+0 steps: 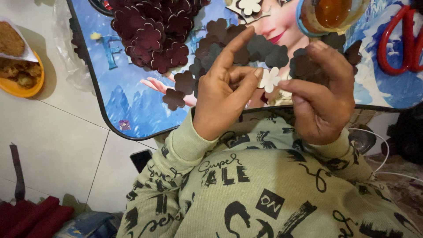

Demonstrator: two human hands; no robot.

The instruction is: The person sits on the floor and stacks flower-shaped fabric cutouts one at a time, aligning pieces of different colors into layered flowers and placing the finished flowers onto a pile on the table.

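Left hand [222, 94] and right hand [321, 94] pinch small white flower cutout [269, 79] between fingertips, both grips closed on it. Risk: thin petals may tear or slip onto dark flower pile [246, 46] on table [132, 110].

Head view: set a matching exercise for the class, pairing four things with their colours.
Things:
1. small paper flower pinched between left hand and right hand
2. scissors
3. plate
4. pile of paper flowers

Colours:
A. orange
B. dark maroon
C. white
D. red

Pairs: 1-C, 2-D, 3-A, 4-B
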